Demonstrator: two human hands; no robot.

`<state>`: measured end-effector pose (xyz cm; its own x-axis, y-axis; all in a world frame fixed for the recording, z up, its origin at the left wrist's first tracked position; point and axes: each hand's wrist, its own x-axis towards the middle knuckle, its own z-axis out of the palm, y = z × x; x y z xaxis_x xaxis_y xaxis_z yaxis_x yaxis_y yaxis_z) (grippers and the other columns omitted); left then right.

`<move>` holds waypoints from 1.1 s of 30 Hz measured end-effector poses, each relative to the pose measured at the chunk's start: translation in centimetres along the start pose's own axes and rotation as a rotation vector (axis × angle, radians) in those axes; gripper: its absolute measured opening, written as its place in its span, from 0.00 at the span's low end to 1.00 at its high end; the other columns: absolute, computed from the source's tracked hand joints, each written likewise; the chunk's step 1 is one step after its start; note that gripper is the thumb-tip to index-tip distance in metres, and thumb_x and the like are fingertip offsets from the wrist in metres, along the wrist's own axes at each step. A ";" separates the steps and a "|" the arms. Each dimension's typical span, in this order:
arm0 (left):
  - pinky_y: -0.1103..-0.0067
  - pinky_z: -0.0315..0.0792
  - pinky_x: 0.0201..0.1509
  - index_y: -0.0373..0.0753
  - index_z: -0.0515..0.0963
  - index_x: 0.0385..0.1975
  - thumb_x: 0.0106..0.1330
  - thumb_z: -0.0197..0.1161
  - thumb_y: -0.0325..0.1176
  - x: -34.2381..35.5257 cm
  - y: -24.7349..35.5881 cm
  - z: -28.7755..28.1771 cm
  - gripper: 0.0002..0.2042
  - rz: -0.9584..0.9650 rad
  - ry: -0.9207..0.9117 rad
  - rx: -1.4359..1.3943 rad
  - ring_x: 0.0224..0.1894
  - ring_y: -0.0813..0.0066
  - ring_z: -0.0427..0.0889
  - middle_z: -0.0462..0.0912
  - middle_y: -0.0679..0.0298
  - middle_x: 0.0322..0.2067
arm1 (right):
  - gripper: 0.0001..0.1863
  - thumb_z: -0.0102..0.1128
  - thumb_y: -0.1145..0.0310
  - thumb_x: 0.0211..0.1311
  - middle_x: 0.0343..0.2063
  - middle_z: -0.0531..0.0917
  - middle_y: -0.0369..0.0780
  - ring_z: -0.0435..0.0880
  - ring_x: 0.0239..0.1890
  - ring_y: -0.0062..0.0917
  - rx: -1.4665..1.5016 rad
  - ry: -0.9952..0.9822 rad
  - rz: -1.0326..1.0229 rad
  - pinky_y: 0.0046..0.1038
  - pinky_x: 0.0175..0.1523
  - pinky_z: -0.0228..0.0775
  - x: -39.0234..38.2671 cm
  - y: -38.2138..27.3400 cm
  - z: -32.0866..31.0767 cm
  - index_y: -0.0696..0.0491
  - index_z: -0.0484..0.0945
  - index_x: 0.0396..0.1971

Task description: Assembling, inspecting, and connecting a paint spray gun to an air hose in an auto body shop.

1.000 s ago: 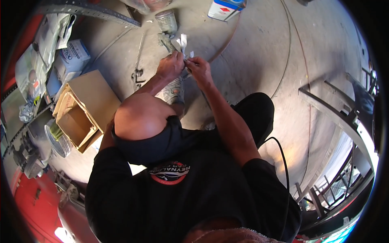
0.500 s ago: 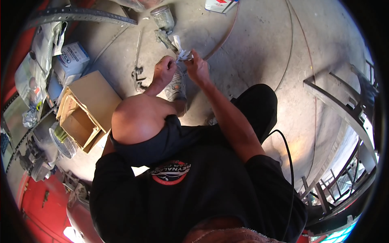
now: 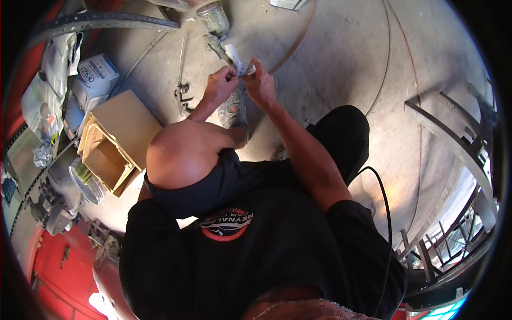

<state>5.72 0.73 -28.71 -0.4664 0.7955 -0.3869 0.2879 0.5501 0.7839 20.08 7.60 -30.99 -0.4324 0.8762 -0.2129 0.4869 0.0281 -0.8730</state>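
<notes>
Concrete floor (image 3: 341, 58) fills the upper frame. At upper centre a small whitish crumpled piece (image 3: 241, 63) is pinched between left hand (image 3: 220, 85) and right hand (image 3: 260, 82), held close together (its kind unclear). Handling is judged midway; an open cardboard box (image 3: 114, 141) is seen at left.

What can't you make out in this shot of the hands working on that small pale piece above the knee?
All in the head view:
- Small pale piece: too small, and partly covered by the left hand and right hand, to tell what it is.
- Glass jar: contents unclear; near the top edge, warped by the fisheye.
- Open cardboard box: inside in shadow.
- Shoe: partly hidden by the left forearm and bare knee.
</notes>
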 end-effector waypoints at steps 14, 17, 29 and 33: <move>0.84 0.71 0.37 0.38 0.77 0.38 0.65 0.66 0.26 -0.2 -1.5 -2.0 0.06 0.276 -0.266 0.168 0.33 0.86 0.75 0.78 0.71 0.32 | 0.34 0.66 0.71 0.55 0.26 0.84 0.50 0.85 0.28 0.46 0.009 -0.023 0.028 0.41 0.35 0.76 -2.0 0.5 0.5 0.62 0.67 0.63; 0.83 0.72 0.39 0.39 0.77 0.39 0.68 0.65 0.27 -0.2 -0.8 -1.9 0.05 -0.023 -0.401 -0.229 0.34 0.84 0.76 0.78 0.71 0.32 | 0.35 0.66 0.71 0.55 0.25 0.84 0.49 0.85 0.27 0.44 -0.011 -0.034 0.017 0.39 0.35 0.76 -1.9 0.3 0.0 0.63 0.67 0.64; 0.82 0.70 0.37 0.38 0.76 0.35 0.67 0.66 0.28 -0.6 -1.2 -2.2 0.05 -0.058 -0.348 0.070 0.32 0.86 0.72 0.73 0.73 0.26 | 0.38 0.68 0.69 0.54 0.26 0.84 0.50 0.85 0.27 0.43 0.000 0.002 -0.022 0.40 0.35 0.76 0.3 -0.7 0.2 0.64 0.65 0.65; 0.82 0.71 0.37 0.37 0.77 0.36 0.66 0.67 0.26 0.0 -0.5 -1.6 0.05 0.013 -0.298 -0.164 0.32 0.85 0.72 0.76 0.73 0.30 | 0.39 0.67 0.68 0.54 0.26 0.84 0.50 0.85 0.27 0.43 0.017 0.007 -0.001 0.39 0.36 0.76 -1.1 1.4 0.2 0.64 0.64 0.66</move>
<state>4.23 0.02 -28.30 -0.1920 0.8545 -0.4826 0.1423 0.5108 0.8478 21.11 6.61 -32.08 -0.4275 0.8796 -0.2085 0.4734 0.0214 -0.8806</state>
